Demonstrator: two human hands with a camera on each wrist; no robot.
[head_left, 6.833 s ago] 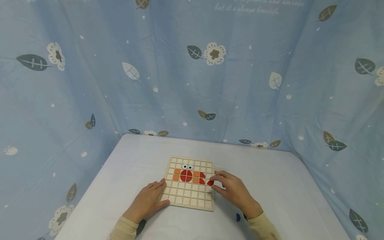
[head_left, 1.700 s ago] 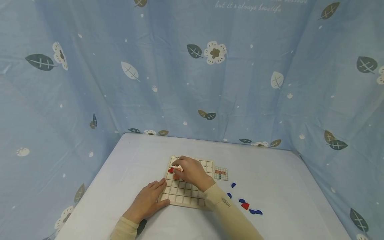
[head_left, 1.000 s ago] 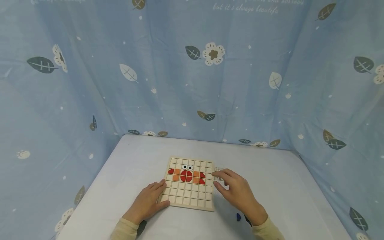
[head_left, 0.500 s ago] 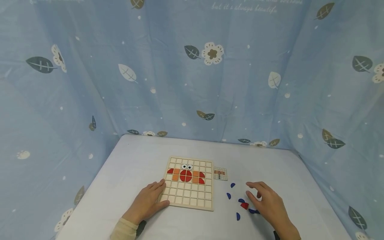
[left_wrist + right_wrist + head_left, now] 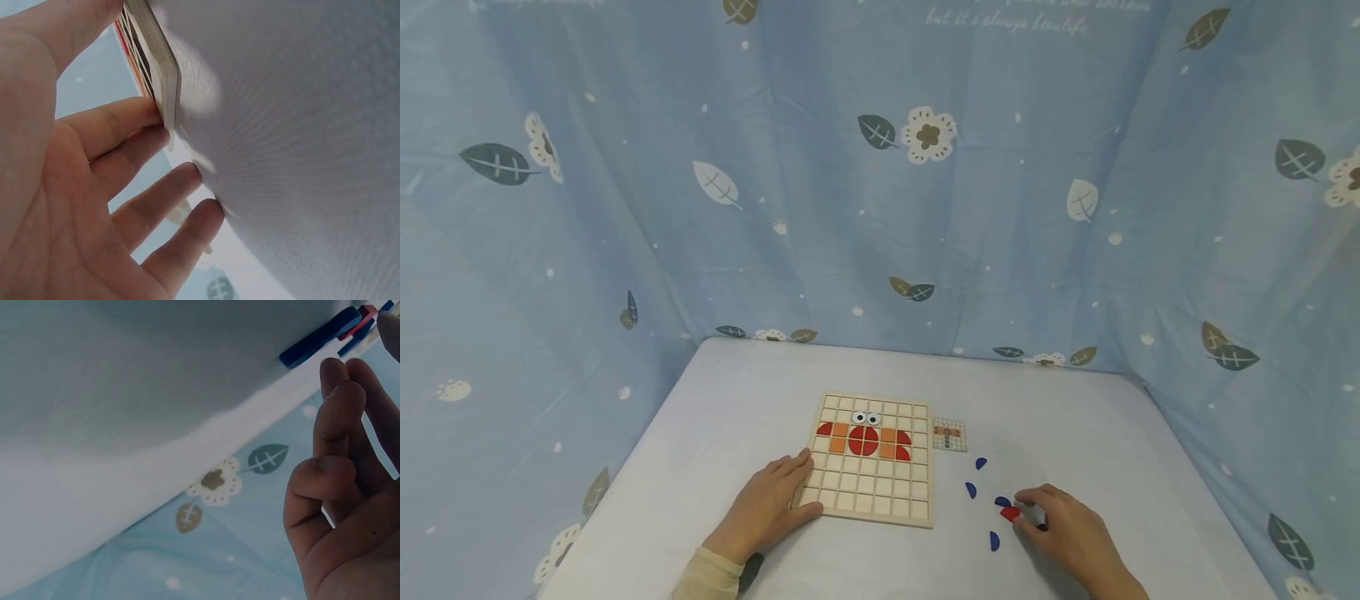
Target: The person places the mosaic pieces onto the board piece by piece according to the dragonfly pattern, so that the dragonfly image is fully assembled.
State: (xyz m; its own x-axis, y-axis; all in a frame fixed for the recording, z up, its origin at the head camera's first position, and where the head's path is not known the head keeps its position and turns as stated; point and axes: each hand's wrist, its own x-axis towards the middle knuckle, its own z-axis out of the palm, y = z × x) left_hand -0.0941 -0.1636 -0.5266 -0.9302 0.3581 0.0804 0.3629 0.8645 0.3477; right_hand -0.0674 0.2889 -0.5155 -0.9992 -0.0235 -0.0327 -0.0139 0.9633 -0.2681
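My left hand rests at the near left corner of a wooden grid board, thumb on the near edge, fingertips along the left edge. In the left wrist view, index and middle fingertips touch the board's rim. On the board, red quarter-circles, orange squares and round eye tiles form a crab-like picture. My right hand is low over the table, thumb and index fingertips apart, right at a loose red quarter-circle piece. A blue half-round piece lies near the fingers.
A small pattern card lies against the board's right side. Several blue half-round pieces are scattered between the board and my right hand. A patterned blue curtain surrounds the white table at the back and sides.
My right hand, which had carried a red quarter-circle to the board, left it at the picture's left end. It then moved right and down to the loose pieces. My left hand stayed put.
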